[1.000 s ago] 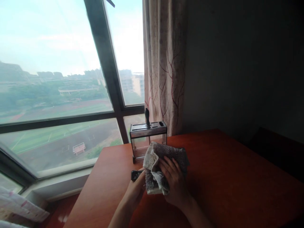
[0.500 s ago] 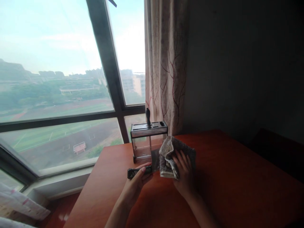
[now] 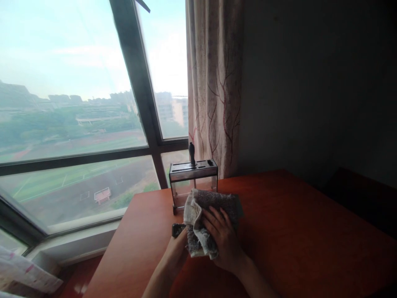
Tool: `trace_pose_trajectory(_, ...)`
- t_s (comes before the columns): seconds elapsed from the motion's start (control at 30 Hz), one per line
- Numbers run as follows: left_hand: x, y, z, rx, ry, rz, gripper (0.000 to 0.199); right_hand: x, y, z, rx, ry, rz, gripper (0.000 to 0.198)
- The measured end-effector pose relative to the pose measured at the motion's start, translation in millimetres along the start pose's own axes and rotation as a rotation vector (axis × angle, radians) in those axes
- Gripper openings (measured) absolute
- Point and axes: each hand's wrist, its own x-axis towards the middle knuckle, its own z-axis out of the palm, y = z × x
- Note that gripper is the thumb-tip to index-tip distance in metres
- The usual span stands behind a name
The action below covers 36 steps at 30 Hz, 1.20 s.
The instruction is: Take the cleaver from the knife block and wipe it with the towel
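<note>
My left hand is closed round the dark handle of a kitchen knife, of which only the handle's end shows now. Its blade is hidden behind a folded grey-and-white towel. Fingers spread over the near side of this towel, my right hand presses and grips it near the left hand. Just behind, a clear-sided knife block with a metal top stands upright on the table. One black handle sticks up from its top slot; the towel covers the block's lower right part.
The reddish-brown wooden table spreads under both hands and far to the right. A large window lies to the left, its sill beside the table edge. A curtain hangs behind the knife block, next to a dark wall.
My right hand has moved the towel left and toward me, over the broad blade and up to my left hand. The blade was partly visible before. The knife block stays in place.
</note>
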Motion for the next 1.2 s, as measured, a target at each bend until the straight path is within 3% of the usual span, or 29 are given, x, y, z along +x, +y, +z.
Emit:
trace_pose_trajectory(0.33, 4, 10, -10, 0.033, -0.13, 0.071, 0.037, -3, 23, -7, -0.057, 0.138, 0.047, 0.071)
trace_pose_trajectory(0.57, 7, 15, -21, 0.031, -0.13, 0.069, 0.04, -9, 39, -6, -0.085, 0.242, 0.202, 0.063)
trace_pose_trajectory(0.77, 11, 12, -21, -0.005, -0.129, 0.045, 0.042, -13, 34, 1, -0.109, 0.274, 0.253, 0.061)
trace_pose_trajectory(1.07, 12, 2, -17, -0.062, -0.098, -0.02, 0.045, -5, -2, 4, -0.025, 0.034, 0.07, 0.082)
trace_pose_trajectory(1.2, 10, 0, -12, -0.133, -0.097, -0.068, 0.047, -4, -2, 3, -0.005, 0.003, -0.005, 0.083)
